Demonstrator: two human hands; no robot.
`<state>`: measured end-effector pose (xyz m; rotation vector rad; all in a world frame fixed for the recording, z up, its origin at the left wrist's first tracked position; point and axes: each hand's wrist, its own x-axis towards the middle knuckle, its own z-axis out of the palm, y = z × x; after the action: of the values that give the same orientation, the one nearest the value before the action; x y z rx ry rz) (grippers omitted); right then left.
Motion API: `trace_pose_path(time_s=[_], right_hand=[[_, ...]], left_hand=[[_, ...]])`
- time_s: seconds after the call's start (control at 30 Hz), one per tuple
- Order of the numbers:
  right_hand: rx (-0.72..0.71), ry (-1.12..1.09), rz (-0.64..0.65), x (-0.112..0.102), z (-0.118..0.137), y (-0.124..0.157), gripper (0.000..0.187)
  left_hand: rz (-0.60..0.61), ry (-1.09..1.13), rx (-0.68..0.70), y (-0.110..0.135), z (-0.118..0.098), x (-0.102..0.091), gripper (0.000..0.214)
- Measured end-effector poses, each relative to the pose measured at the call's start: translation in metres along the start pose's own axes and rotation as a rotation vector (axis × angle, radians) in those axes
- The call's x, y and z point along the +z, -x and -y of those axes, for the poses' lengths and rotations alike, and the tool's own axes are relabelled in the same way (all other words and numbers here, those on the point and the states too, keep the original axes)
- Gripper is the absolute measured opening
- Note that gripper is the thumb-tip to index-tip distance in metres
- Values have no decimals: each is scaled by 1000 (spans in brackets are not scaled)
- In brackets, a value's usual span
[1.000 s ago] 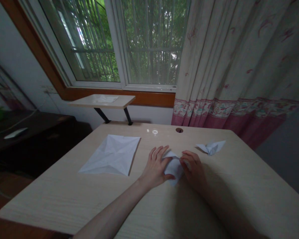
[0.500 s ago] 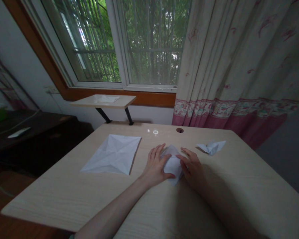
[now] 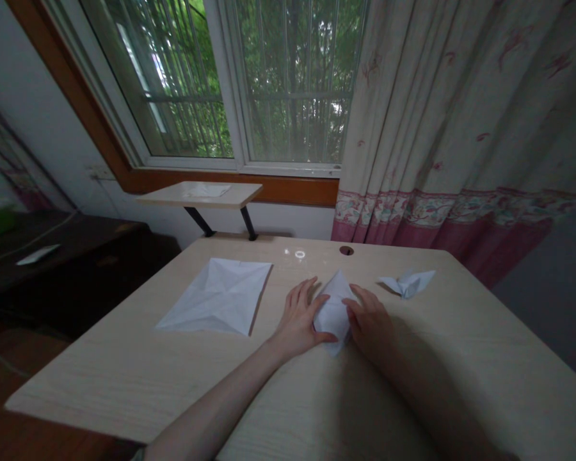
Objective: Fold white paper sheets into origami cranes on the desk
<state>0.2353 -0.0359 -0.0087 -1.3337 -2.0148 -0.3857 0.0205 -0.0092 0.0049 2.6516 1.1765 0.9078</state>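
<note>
A white folded paper (image 3: 333,312), diamond-shaped with a pointed top, lies on the desk between my hands. My left hand (image 3: 301,314) grips its left side, with the thumb across the lower part and the index fingertip near the middle. From the right, my right hand (image 3: 370,320) holds the opposite edge between its fingers; part of that edge is hidden under them. Right of my hands sits a folded paper bird (image 3: 408,283) with two spread wings. To the left lies a creased white paper sheet (image 3: 221,298), opened out flat.
The light wooden desk (image 3: 139,378) has a round cable hole (image 3: 346,251) at its back edge. A raised shelf (image 3: 163,197) at the back left carries more white paper (image 3: 207,191). Curtains (image 3: 441,211) hang behind the desk on the right. A dark table (image 3: 100,256) stands at left.
The top of the folded paper has gone from a rounded, blurred flap to a sharp point. My right fingers have drawn in slightly. My left hand stays almost in place.
</note>
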Motion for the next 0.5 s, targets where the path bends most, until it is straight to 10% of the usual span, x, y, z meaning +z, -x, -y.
trace_pose_path(time_s=[0.5], right_hand=[[108,-171,-73,5,1,2,29]], left_hand=[[37,55,-20,-1,0,0,96]])
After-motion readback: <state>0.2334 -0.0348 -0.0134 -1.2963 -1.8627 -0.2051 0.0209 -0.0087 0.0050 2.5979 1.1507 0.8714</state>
